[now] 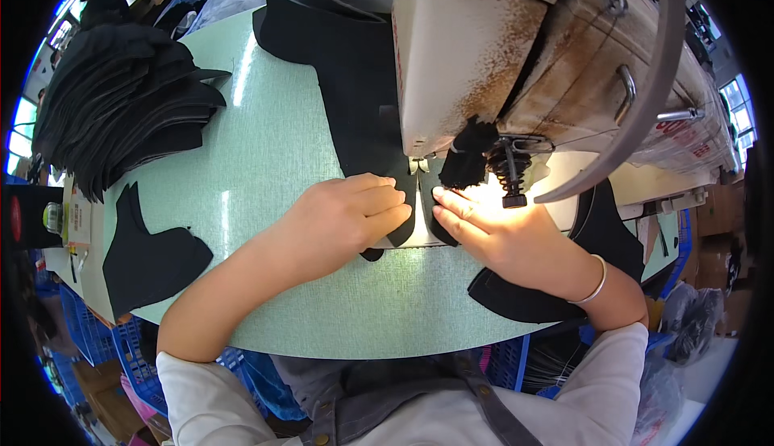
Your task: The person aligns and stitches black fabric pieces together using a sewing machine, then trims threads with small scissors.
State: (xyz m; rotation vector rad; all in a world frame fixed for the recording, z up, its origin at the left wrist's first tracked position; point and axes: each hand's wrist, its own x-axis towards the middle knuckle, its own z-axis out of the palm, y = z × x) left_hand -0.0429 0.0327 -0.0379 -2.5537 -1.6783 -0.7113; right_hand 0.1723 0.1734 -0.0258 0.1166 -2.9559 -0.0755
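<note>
A large black fabric piece (pixel 347 75) runs back along the left of a sewing machine (pixel 472 51). Its near end reaches the lit spot under the presser foot (pixel 418 165), where two black edges lie side by side with a narrow pale gap. My left hand (pixel 355 216) is closed on the left edge, fingers curled and pressed together, thumb hidden. On the right edge, my right hand (pixel 500 232) presses with its fingers held together; its thumb does not show. More black fabric (pixel 524 297) spreads beneath my right wrist, which wears a bangle (pixel 597 279).
A thick stack of black cut pieces (pixel 121 99) stands at the table's far left, with a single black piece (pixel 149 248) nearer me. The green tabletop (pixel 322 317) curves along its front edge. Blue crates (pixel 137 357) sit below, and a grey curved bar (pixel 621 156) arches at right.
</note>
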